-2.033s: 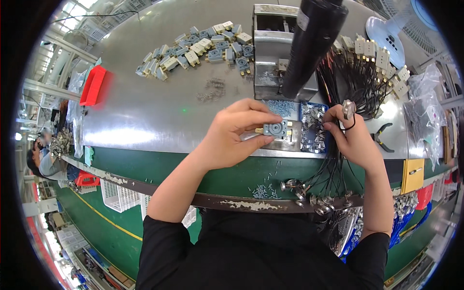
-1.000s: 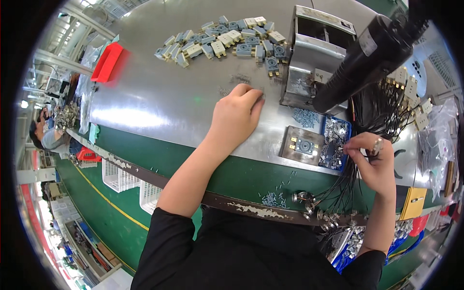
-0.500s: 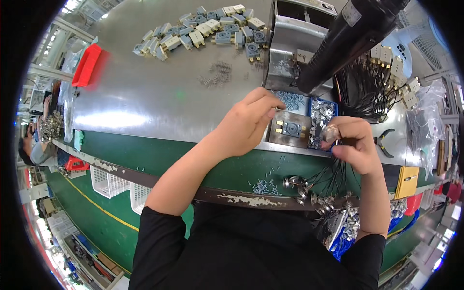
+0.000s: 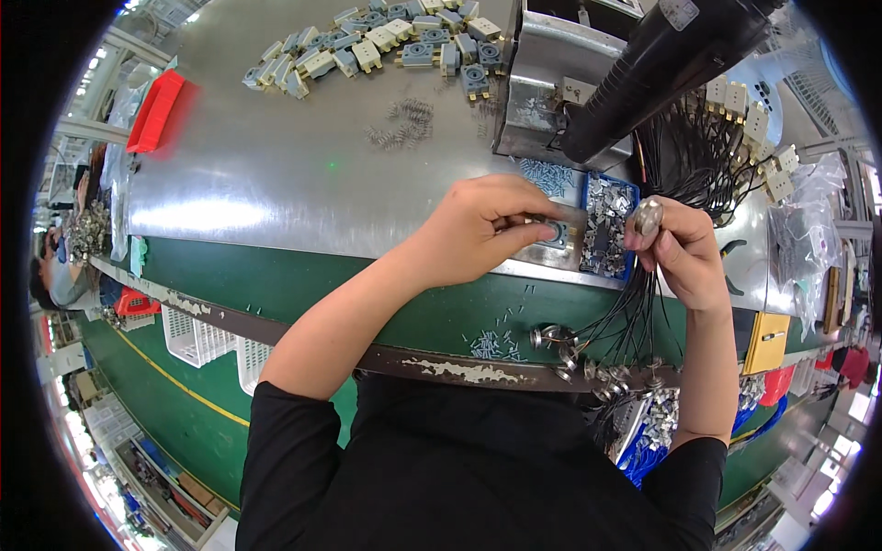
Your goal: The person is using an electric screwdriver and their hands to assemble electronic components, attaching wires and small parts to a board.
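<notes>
Grey block (image 4: 555, 236) on steel plate (image 4: 562, 259), partly hidden by left hand (image 4: 496, 225). Left thumb and fingers bent, narrow gap, thumb tip right at the block; can't tell about any small part pinched there. Right hand (image 4: 687, 243) curled, holding metal disc (image 4: 647, 218) near right edge of blue tray (image 4: 635, 191) of small metal clips, just right of plate. Behind plate: pile of blue screws (image 4: 548, 174), then metal housing (image 4: 551, 73) with black cylinder (image 4: 648, 78) slanting in front. Left of housing: heap of grey and cream blocks (image 4: 367, 53), springs (image 4: 402, 125) nearer. Black cables (image 4: 682, 161) behind right hand. Loose screws (image 4: 494, 345) on green strip (image 4: 404, 317) in front. Red bin (image 4: 156, 111) far left.
</notes>
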The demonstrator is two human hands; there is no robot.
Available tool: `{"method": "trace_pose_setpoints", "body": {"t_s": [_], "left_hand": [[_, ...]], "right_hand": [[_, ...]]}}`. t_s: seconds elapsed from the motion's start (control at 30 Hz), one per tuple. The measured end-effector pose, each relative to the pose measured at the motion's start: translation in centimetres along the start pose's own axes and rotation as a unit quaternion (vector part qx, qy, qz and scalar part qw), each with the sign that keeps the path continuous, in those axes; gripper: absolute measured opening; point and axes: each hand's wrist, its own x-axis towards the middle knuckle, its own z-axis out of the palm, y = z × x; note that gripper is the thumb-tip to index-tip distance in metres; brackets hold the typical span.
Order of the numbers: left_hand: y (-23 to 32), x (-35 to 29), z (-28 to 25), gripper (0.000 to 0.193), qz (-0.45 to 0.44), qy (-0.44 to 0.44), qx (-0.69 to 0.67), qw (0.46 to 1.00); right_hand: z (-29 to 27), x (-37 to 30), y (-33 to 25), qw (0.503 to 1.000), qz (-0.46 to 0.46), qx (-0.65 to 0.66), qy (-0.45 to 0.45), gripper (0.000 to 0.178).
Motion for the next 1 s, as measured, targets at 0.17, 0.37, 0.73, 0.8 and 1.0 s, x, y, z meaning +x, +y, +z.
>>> {"method": "trace_pose_setpoints", "body": {"t_s": [0.17,0.37,0.73,0.8,1.0], "left_hand": [[0.0,0.2,0.0,0.022,0.003,-0.016,0.02,1.0],[0.5,0.7,0.2,0.022,-0.027,-0.019,0.024,0.999],[0.4,0.6,0.2,0.021,-0.035,-0.012,0.02,0.999],[0.2,0.5,0.4,0.022,-0.023,-0.003,0.027,0.999],[0.0,0.2,0.5,0.035,-0.025,0.013,0.024,0.999]], "right_hand": [[-0.5,-0.3,0.3,0.999,-0.015,-0.033,-0.01,0.043],[-0.7,-0.2,1.0,1.0,0.002,-0.021,0.016,0.038],[0.9,0.3,0.4,0.992,0.087,-0.01,0.092,0.015],[1.4,0.4,0.2,0.991,0.092,-0.037,0.094,0.015],[2.1,0.6,0.3,0.986,0.089,-0.119,0.078,0.015]]}}
